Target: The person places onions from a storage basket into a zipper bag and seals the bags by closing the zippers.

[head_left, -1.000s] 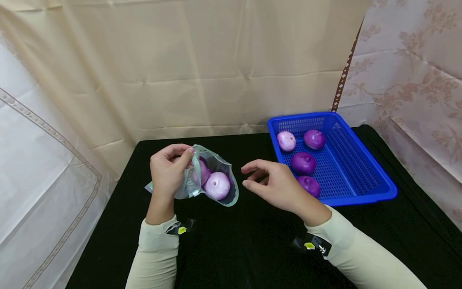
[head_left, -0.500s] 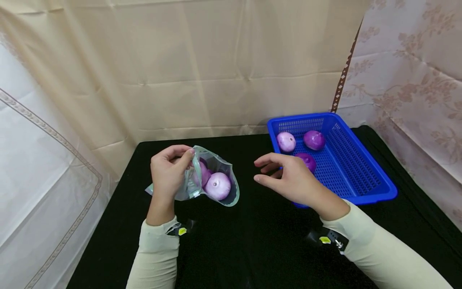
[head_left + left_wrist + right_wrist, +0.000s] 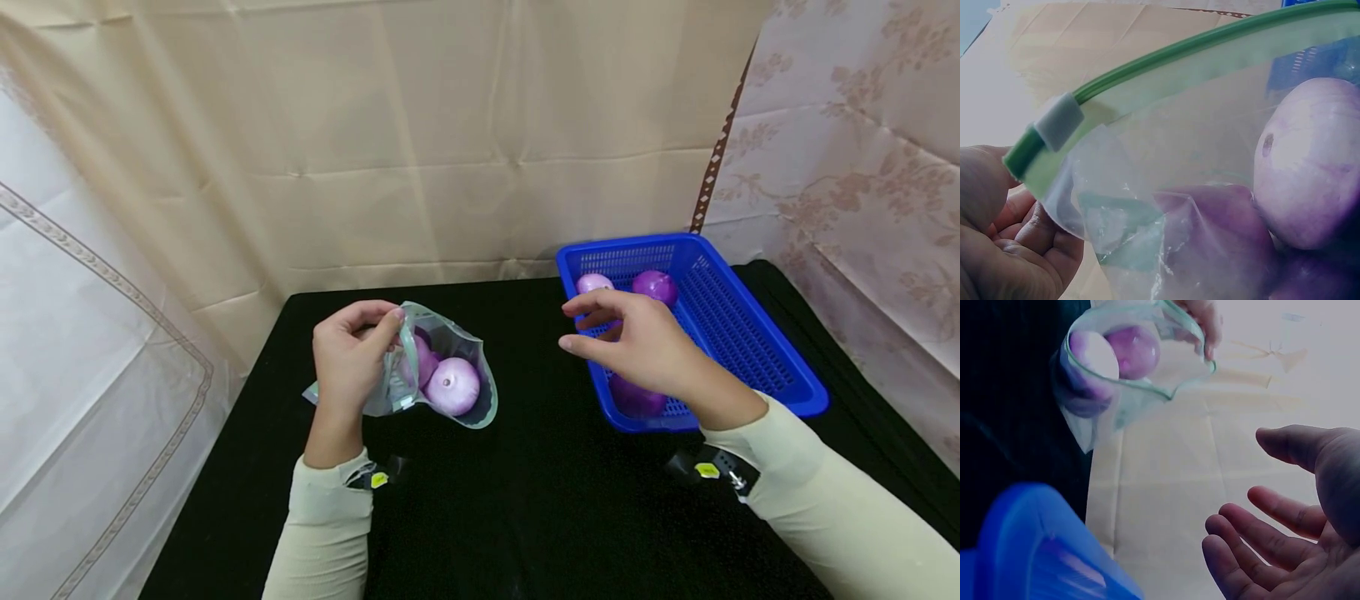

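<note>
The person's left hand [image 3: 348,354] pinches the upper edge of a clear zip bag [image 3: 386,393] between thumb and curled fingers; I judge that this grip is what holds the mouth gaping toward the right, since the film looks too limp to stand apart by itself. Inside, a pale red onion [image 3: 453,387] sits near the mouth, with a darker red onion [image 3: 426,362] just beside it, partly behind the film; their weight probably helps to spread the bag. From the left wrist camera I make out a green zip strip [image 3: 1210,40] along the rim and a white slider [image 3: 1060,122] close to the gripping fingers — at that end, it seems, so that the zip is left undone.

The person's right hand [image 3: 648,346] holds nothing; its fingers are loosely bent, thumb apart from them, above the left part of a blue slotted basket [image 3: 735,342]; the right wrist camera shows me the bare palm. In the basket lie a light onion [image 3: 594,282] at the far left corner, a purple onion [image 3: 657,287] to its right, and the nearest onion [image 3: 636,398], partly hidden below the hand; a scrap of purple shows between the fingers, but I cannot tell its shape. The basket's walls presumably stop round things from rolling across the black-covered table [image 3: 480,517] — it stands right of the bag, within the right hand's reach; behind hangs a beige curtain [image 3: 450,167].
</note>
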The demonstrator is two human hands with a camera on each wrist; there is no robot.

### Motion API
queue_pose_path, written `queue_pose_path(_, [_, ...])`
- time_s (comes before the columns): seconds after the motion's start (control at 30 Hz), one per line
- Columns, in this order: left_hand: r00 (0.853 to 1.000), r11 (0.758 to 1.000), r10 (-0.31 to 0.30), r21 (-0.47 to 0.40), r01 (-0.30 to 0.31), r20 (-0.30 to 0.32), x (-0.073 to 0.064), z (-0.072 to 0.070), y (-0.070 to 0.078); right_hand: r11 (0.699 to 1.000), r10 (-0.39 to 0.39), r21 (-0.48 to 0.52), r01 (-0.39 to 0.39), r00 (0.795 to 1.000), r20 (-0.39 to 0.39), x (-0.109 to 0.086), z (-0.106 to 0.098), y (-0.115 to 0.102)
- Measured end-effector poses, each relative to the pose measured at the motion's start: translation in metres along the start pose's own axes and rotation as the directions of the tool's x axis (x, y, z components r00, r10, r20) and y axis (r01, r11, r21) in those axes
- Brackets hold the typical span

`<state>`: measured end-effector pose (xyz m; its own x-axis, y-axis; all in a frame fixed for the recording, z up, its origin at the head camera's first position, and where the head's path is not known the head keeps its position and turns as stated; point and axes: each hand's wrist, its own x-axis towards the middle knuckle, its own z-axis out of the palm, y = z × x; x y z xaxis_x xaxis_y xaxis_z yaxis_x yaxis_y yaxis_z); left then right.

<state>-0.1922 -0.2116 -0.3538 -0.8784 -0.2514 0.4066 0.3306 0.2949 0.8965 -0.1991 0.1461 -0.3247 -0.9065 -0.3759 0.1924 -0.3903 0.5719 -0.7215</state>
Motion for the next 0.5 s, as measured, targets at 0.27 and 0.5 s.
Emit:
queue_pose_path(0.27, [1.0, 1.0, 0.009, -0.005, -0.009, -0.005, 0.0, 0.001, 0.001, 0.996, 0.039, 0.085, -0.039, 0.999, -0.007, 0.007, -0.013, 0.015])
queue_pose_path(0.5, [1.0, 1.0, 0.011, -0.006, -0.011, -0.004, 0.001, 0.001, 0.0, 0.985, 0.147, 0.101, -0.14, 0.987, -0.058, 0.016, -0.033, 0.03])
